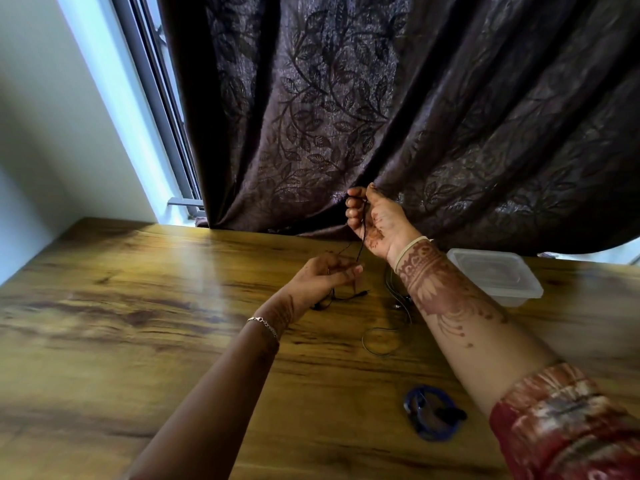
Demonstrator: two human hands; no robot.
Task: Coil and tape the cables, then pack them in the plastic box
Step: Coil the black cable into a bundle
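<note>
Black cable (361, 245): a thin strand, held off the desk (173, 306) between both grips, its tail trailing on the wood just below the left grip. Right grip (375, 220): raised, fingers curled round the strand, which crosses the palm. Left grip (325, 277): lower, thumb and fingertips pinching the same strand. No finished coil is visible, so the task is judged to be at an early stage.

Findings, by risk:
- The strand is fine and springy in appearance, so a slack pinch could let the turns spring open
- Second cable (397, 304) lies below the right grip, partly under that forearm. The trailing tail rests near it, so the two may tangle or be dragged together
- Blue tape roll (415, 396), blurred, sits well apart from both grips on the person's side. Fetching it frees one grip, and an untaped coil may unwind
- Curtain (346, 98) hangs just behind the right grip and could snag
- Plastic box (526, 289) stands to the right of the right grip; whether it is lidded cannot be told
</note>
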